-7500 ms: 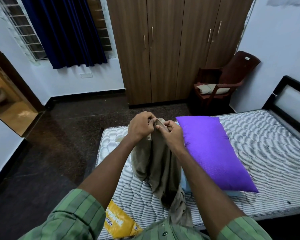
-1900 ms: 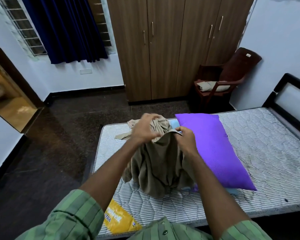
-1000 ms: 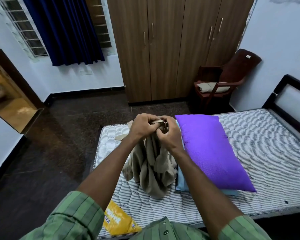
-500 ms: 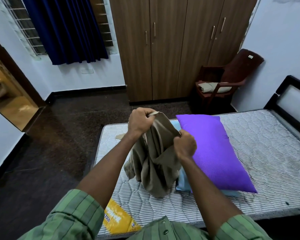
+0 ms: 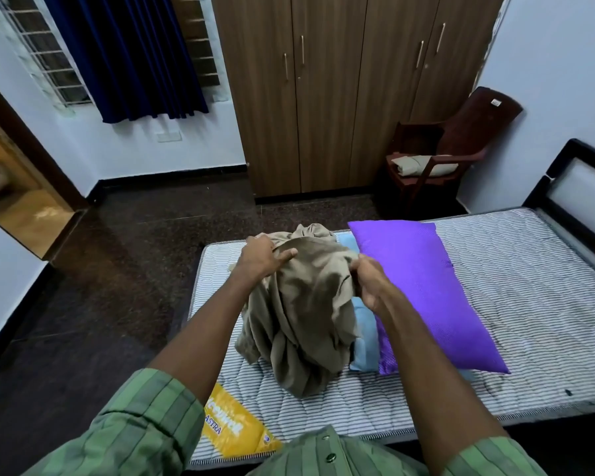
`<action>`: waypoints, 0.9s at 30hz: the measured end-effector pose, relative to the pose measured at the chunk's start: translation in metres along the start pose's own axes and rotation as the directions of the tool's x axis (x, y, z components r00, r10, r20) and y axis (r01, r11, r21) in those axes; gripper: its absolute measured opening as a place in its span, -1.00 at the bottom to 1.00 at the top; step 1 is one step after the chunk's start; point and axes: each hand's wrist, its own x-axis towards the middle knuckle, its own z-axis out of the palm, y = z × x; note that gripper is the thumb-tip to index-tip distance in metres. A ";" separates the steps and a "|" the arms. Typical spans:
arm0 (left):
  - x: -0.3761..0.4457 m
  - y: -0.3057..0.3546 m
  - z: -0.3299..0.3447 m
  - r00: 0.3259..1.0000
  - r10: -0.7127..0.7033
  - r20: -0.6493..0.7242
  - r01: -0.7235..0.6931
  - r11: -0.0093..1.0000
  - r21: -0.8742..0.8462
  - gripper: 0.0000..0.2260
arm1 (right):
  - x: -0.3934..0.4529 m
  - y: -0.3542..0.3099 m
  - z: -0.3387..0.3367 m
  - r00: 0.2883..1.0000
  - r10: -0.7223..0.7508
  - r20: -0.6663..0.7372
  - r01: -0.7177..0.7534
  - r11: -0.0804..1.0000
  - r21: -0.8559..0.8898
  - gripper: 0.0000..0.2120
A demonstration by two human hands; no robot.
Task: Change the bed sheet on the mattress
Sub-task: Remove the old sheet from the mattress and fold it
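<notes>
So the khaki bed sheet [image 5: 303,310] is bunched up in a loose heap near the foot end of the bare striped mattress [image 5: 516,286], held up a bit at the top with the rest slumping down onto the quilted surface. The left hand [image 5: 263,257] sits on the top left of the bundle, fingers mostly stretched over the fabric with the thumb tucked into a fold, so it looks like it's grasping the cloth there. The right hand [image 5: 370,280] is on the right side of the heap, fingers curled into the cloth, clearly clutching a fistful. Both forearms reach out from green striped sleeves [image 5: 145,424].

Right beside the sheet, touching it, is a purple pillow [image 5: 423,290] lying diagonally, resting on top of a light blue pillow [image 5: 363,338] that peeks out underneath. A yellow printed label [image 5: 234,427] is on the mattress's near corner. The mattress sits in a black bed frame with a headboard [image 5: 577,187] at the right.

Room-wise: dark speckled floor [image 5: 145,242], a brown wooden wardrobe [image 5: 340,91] with its doors closed, a dark blue curtain [image 5: 128,53] over a barred window, and an open doorway on the left. A dark brown chair [image 5: 461,139] stands in the corner with a folded beige cloth [image 5: 419,165] on its seat.
</notes>
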 end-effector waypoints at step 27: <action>-0.034 -0.026 -0.011 0.940 -0.236 0.247 0.307 0.266 -0.914 -0.53 | -0.019 0.028 0.089 0.634 -0.716 0.293 0.641 0.274 -0.717 -0.93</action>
